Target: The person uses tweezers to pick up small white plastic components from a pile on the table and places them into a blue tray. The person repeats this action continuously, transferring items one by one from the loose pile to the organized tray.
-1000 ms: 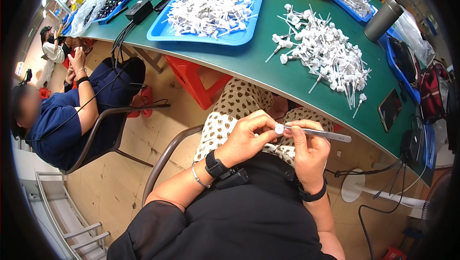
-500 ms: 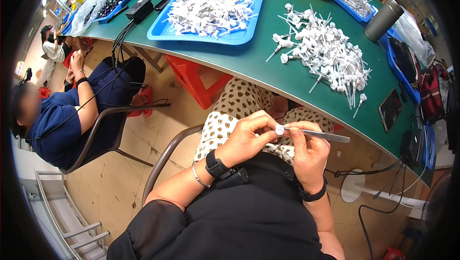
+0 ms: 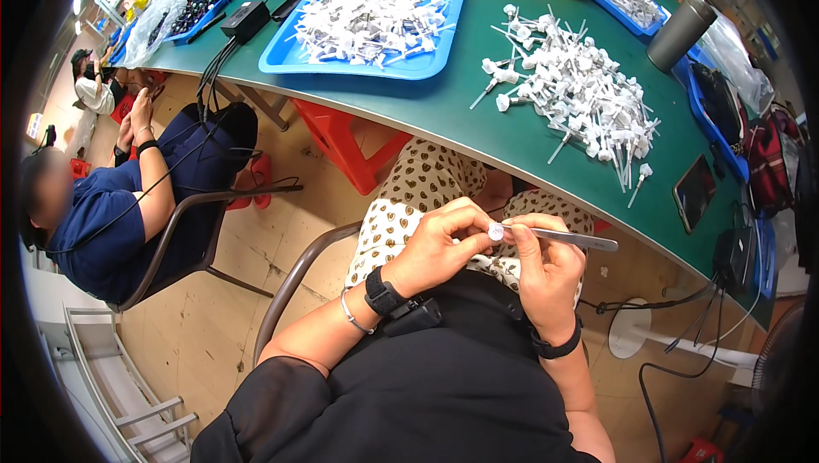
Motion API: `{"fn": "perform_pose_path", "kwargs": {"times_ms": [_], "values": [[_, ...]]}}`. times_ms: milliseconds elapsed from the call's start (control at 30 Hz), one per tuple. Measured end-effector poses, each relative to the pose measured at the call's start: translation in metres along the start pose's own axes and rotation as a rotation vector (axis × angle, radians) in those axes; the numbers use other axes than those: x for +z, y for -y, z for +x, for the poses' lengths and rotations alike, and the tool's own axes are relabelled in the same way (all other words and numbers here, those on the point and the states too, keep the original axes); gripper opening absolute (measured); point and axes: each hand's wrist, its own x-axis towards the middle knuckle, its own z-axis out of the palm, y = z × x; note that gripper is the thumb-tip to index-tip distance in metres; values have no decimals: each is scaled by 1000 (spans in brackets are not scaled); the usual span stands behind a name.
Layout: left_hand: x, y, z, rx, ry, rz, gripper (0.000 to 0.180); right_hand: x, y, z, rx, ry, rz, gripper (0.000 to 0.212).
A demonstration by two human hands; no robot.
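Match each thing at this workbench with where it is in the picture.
Things:
1. blue tray
2. grey cylinder cup
3. small white cap
4. loose heap of white pump parts

Places:
A. pinched in the left hand's fingers
B. bare on the green table
C. upright at the table's far right
D. filled with white parts, left of the heap

Pairs: 1-D, 2-C, 3-A, 4-B

Hands barely shifted over the lap

The left hand [image 3: 439, 245] has closed in slightly on the small white part [image 3: 496, 231], its fingertips nearer the grey tweezers [image 3: 563, 238] in the right hand [image 3: 546, 271].
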Motion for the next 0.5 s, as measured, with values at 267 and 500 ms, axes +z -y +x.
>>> {"fn": "perform_pose_path", "kwargs": {"times_ms": [267,500], "values": [[2,0,0,-4,-29,-36,8,5,-7,1,-71,-78,-2,8],[2,-2,-1,27,-38,-29,7,5,-4,3,-146,-58,-99,6]]}}
